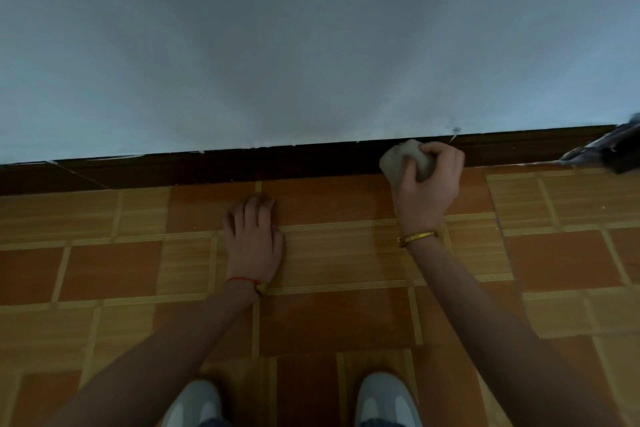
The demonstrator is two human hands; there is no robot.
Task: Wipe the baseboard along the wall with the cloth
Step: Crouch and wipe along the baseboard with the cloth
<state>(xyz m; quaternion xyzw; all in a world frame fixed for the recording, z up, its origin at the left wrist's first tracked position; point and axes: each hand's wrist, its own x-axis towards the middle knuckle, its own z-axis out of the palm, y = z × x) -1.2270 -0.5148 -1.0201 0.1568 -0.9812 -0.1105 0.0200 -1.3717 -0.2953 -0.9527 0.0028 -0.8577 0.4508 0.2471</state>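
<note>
A dark brown baseboard point(277, 163) runs along the foot of a pale grey-blue wall point(311, 45), from the left edge to the right. My right hand point(427, 184) grips a bunched whitish cloth point(398, 159) and presses it against the baseboard right of centre. A gold bracelet circles that wrist. My left hand point(254, 236) lies flat on the tiled floor, palm down, fingers pointing at the baseboard and a little short of it. A red string is tied around that wrist.
The floor point(329, 253) is orange and tan tile with pale grout lines. A dark, blurred object point(613, 149) sits against the baseboard at the far right edge. My two grey shoes point(384, 399) show at the bottom.
</note>
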